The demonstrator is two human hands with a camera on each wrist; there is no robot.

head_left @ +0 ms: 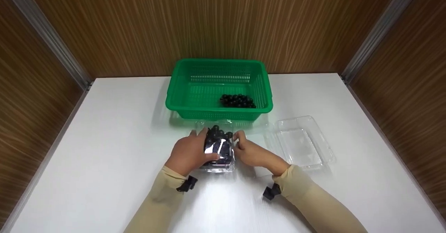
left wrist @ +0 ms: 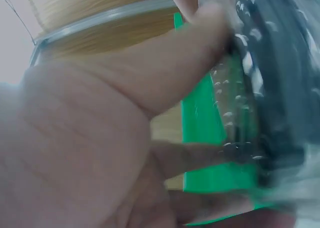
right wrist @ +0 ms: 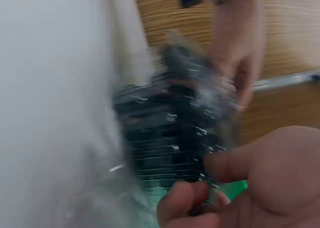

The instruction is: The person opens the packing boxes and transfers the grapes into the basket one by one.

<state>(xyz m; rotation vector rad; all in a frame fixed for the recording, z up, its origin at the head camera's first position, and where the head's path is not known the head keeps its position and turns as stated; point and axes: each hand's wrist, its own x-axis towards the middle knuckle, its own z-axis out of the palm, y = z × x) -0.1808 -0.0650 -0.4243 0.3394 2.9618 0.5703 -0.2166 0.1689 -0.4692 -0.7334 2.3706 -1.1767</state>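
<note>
The left hand (head_left: 190,151), thumb and fingers spread around it, grips a clear plastic container (head_left: 223,151) of dark grapes (head_left: 216,133) from nine o'clock. The right hand (head_left: 251,151), fingers bent, pinches its edge at three o'clock. Just beyond, at twelve, stands a green basket (head_left: 218,110); inside, toward five o'clock, lies a dark bunch (head_left: 237,101). Farther toward three rests a clear shell (head_left: 300,144).

Bright light glares off a smooth white tabletop (head_left: 220,198) and glints on a clear plastic box of dark round fruit (head_left: 222,146); soft shadows edge a green perforated plastic basket (head_left: 219,110). Blur smears both wrist views.
</note>
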